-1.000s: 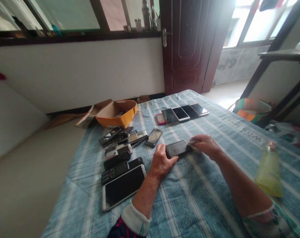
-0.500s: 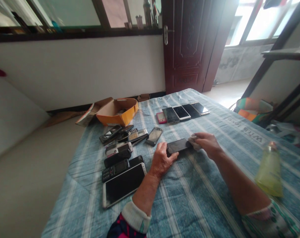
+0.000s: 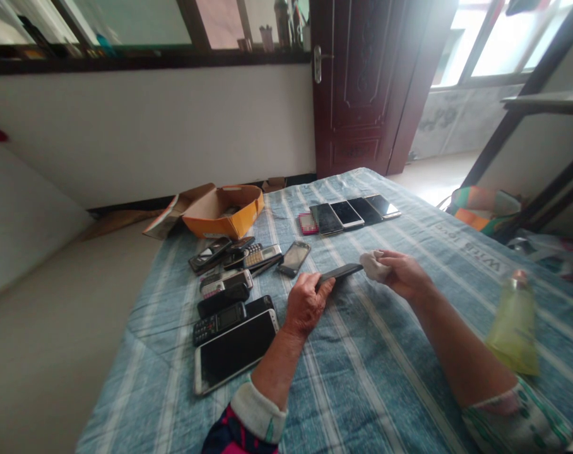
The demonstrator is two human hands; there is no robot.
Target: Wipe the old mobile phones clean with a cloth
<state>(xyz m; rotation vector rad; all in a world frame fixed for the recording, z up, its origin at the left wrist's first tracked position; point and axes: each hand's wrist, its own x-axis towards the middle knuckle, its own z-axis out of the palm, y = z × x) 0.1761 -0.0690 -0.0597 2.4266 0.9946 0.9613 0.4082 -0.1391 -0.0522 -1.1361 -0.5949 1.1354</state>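
A dark smartphone (image 3: 341,273) is gripped at its left end by my left hand (image 3: 308,304), tilted so that it shows nearly edge-on. At its other end my right hand (image 3: 404,272) pinches a crumpled white cloth (image 3: 375,266), close beside the phone; whether the two touch I cannot tell. Left of my hands lie several old phones in a loose column, among them a large white-framed phone (image 3: 236,353) and a black keypad phone (image 3: 220,323). A small phone with a pale screen (image 3: 295,258) lies just beyond my left hand.
Farther back, several smartphones lie in a row, including a white one (image 3: 347,214), beside a small pink item (image 3: 308,223). An open orange cardboard box (image 3: 239,222) stands at the back left. A yellow-green bottle (image 3: 514,328) stands at right on the striped cloth (image 3: 362,391).
The phone has been tipped from showing its screen to nearly edge-on in my left hand. The white cloth in my right hand has come off the phone's end slightly and shows more.
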